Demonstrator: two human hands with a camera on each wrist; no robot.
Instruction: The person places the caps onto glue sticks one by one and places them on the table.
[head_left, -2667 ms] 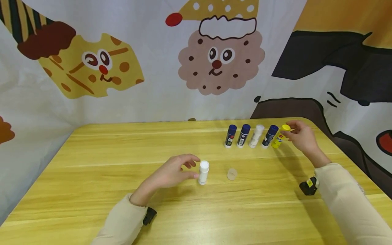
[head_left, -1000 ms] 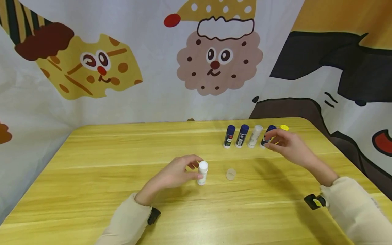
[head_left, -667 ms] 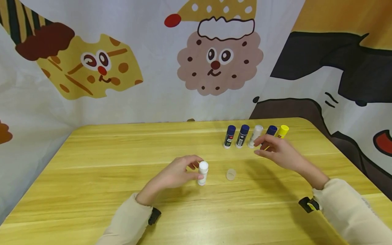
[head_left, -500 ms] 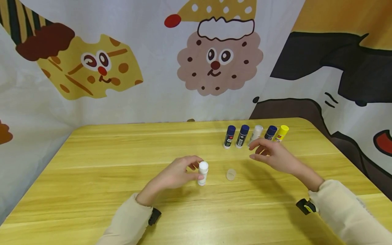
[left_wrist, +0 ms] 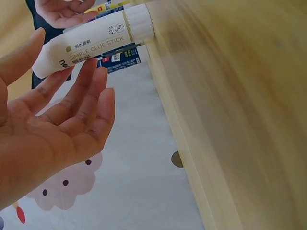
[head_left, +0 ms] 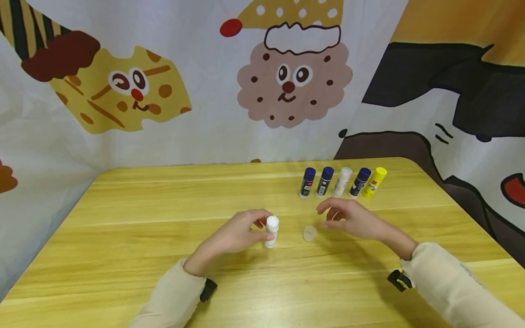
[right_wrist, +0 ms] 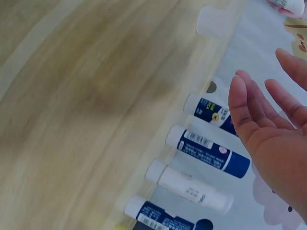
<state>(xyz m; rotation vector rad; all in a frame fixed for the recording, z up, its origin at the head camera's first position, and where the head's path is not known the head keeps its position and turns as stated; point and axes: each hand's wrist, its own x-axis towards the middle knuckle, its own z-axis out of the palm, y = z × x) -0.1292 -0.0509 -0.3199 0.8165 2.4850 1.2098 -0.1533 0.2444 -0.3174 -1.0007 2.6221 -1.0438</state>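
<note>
A white glue stick (head_left: 271,232) stands upright near the middle of the table; in the left wrist view the glue stick (left_wrist: 91,40) shows its printed label. My left hand (head_left: 238,231) holds it lightly between thumb and fingers. To its right lies a small translucent cap (head_left: 309,233), also visible as a pale cap (right_wrist: 211,21) in the right wrist view. My right hand (head_left: 352,219) hovers just right of that cap, fingers loosely bent and holding nothing. From the right wrist camera, the right hand (right_wrist: 278,124) has thumb and fingers apart.
Several glue sticks stand in a row at the back right: two blue-capped ones, the first a blue glue stick (head_left: 307,183), then a white one (head_left: 342,182), another blue one (head_left: 360,183) and a yellow one (head_left: 374,183). A cartoon-printed curtain (head_left: 213,136) hangs behind the wooden table (head_left: 164,196).
My right hand has left the yellow glue stick at the row's end and moved left and nearer, to beside the cap. My left thumb has closed onto the white glue stick.
</note>
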